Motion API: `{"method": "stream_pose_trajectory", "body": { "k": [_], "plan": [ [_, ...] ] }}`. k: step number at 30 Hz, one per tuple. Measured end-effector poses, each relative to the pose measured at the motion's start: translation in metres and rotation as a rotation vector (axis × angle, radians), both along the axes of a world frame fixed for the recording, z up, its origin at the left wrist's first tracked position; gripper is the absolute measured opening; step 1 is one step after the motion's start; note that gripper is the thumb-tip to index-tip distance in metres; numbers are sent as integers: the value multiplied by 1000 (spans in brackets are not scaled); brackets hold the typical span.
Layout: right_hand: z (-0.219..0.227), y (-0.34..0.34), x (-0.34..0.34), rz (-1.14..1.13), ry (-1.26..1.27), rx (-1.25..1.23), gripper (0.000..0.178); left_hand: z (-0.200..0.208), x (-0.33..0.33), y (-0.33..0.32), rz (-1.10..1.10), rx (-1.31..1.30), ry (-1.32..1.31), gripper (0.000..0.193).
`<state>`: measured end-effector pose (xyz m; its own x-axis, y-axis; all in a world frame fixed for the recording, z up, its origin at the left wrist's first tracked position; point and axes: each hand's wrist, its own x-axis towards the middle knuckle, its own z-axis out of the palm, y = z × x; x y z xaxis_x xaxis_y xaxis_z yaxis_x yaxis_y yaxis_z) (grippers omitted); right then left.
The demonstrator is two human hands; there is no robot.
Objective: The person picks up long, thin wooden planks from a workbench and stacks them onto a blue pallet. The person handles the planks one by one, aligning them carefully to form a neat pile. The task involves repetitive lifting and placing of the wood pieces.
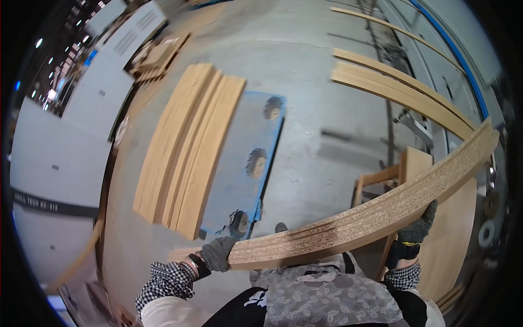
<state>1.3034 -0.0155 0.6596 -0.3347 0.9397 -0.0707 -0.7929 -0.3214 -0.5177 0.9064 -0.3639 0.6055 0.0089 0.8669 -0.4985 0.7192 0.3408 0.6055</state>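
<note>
A stack of long chipboard strips [338, 234] lies crosswise in front of my body, its right end raised toward the far right. Rough speckled edges show on it, with a smoother wood-coloured face below. My left hand [218, 253], in a grey glove, is closed round the stack near its left end. Farther right, my right hand [419, 224], also gloved, grips it from the near underside; the strips hide some of its fingers. Beyond my left hand, light wood-coloured boards [190, 147] lie piled on a low blue cart [234, 141] with round dark pictures on its top.
More long strips [397, 90] rest against machinery with a blue rail [457, 49] at the far right. A wooden stand [417, 163] and a pale panel [457, 240] are by my right hand. Grey cabinets [54, 158] line the left; a pallet [160, 57] sits behind them.
</note>
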Motion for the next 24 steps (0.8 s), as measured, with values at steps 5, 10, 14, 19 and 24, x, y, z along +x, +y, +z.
{"method": "stream_pose_trajectory", "body": {
  "k": [5,10,14,19,24],
  "plan": [
    [82,-41,-85,117,-51,-77,47,15,57,-126,196,-167,-131,69],
    [98,-46,-161,418,-144,-177,44,45,101,-183,395,-247,-308,70],
    [72,-40,-247,726,-161,-204,50,49,110,-206,563,-297,-380,70],
    [23,-24,-333,882,-217,-306,56,63,96,-210,733,-360,-439,71],
    [-55,-4,-426,949,-275,-403,51,38,48,-163,845,-436,-417,69]
  ]
}}
